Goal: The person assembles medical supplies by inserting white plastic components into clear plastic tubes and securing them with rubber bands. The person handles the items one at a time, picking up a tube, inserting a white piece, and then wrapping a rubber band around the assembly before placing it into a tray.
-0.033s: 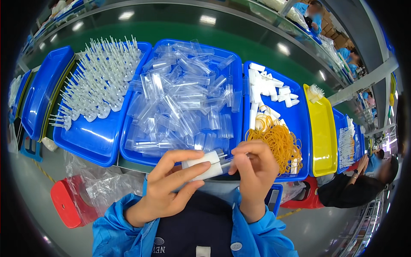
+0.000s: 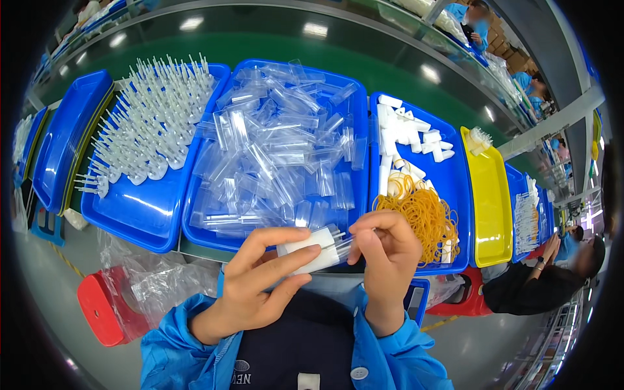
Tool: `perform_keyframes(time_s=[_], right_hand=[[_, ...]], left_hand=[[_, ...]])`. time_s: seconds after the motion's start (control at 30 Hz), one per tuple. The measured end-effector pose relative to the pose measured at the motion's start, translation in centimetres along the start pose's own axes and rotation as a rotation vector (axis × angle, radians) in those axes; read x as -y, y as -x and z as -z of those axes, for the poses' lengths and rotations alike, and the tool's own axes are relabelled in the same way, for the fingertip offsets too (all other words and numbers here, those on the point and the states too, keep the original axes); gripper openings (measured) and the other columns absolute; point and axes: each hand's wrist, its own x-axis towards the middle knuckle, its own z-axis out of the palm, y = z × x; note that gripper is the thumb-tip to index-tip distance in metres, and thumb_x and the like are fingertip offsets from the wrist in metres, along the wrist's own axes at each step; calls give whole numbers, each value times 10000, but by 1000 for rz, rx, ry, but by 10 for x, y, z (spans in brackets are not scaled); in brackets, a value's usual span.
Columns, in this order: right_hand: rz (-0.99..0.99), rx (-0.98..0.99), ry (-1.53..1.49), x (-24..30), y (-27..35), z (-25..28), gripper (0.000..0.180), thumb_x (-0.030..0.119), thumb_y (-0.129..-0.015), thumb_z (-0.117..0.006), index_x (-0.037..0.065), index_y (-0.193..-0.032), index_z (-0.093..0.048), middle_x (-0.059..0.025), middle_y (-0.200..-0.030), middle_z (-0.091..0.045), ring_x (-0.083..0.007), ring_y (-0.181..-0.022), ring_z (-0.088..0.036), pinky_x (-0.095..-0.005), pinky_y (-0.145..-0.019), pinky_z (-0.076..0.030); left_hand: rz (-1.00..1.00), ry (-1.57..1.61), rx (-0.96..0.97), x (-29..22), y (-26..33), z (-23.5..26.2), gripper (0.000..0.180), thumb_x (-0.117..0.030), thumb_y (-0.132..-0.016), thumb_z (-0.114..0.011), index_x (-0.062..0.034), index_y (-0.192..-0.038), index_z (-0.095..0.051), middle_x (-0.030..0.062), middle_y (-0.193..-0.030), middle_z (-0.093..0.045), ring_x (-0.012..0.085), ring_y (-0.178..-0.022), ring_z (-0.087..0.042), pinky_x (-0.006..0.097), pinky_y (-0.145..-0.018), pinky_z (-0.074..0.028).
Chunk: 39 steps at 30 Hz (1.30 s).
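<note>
Between the thumb and fingers of my left hand (image 2: 250,286) is a white block (image 2: 323,258), tilted, with clear film around its edges. Thin pale rods stick out from its right end, beside my right hand (image 2: 390,257). That hand's thumb and index finger are pinched together at a clear plastic piece (image 2: 346,247) by the rods. How far the plastic goes around the block I cannot tell. Just beyond my hands stands a blue tray (image 2: 356,97) heaped with clear plastic sleeves (image 2: 279,156).
At left, a blue tray (image 2: 140,211) holds many upright white-stemmed pieces (image 2: 153,117). A right-hand blue tray (image 2: 448,188) carries white blocks (image 2: 406,130) and orange rubber bands (image 2: 419,218). Beyond it is a yellow tray (image 2: 492,208). A red stool (image 2: 101,309) stands low left; another person (image 2: 533,279) sits at right.
My right hand's fingertips have shifted very slightly left. The rods at the block's right end show a little more plainly. My left hand keeps its hold.
</note>
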Motion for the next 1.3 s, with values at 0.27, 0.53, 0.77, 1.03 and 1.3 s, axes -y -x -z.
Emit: perform_keyframes(time_s=[0.27,0.53,0.77,1.03,1.3], right_hand=[[72,74,98,-7,-1,12,181,-35,-869,-627,-49,-1044,-584,-100,-962,-572,-98,-679,-582,-219,-582,-497],[308,25,322,-10,4,-7,804,161,-647,-868,-28,-1294,-430,-156,-1226,-394,-246,-1041,-526,-361,-848,-496],[321,94,601,-1,2,-8,965,237,-581,-883,-31,-1367,-391,-197,-1222,-384,-346,-1113,-447,-434,-920,-418],[369,5,693,-6,6,-5,834,280,-572,-858,8,-1283,-518,-143,-1101,-457,-342,-1089,-470,-473,-966,-372],[508,-128,845,-8,11,-16,602,320,-610,-817,13,-1103,-659,-31,-843,-528,-188,-888,-585,-471,-1036,-295]], left_hand=[[-10,93,43,9,2,-2,413,7,-734,-741,34,-1136,-650,207,-1194,-554,292,-1083,-579,369,-939,-458],[-220,-250,-181,14,-1,-20,453,50,-670,-758,17,-1110,-658,187,-1139,-623,326,-1000,-636,360,-832,-532],[-313,-356,-207,19,-1,-24,479,80,-625,-761,39,-1090,-652,200,-1109,-640,355,-990,-653,390,-823,-558],[-297,-366,-188,19,-2,-26,525,57,-635,-791,45,-1135,-630,220,-1135,-632,351,-993,-653,378,-821,-554],[-287,-362,-188,18,-2,-31,533,-1,-670,-820,48,-1161,-619,236,-1136,-635,341,-1017,-653,370,-836,-547]])
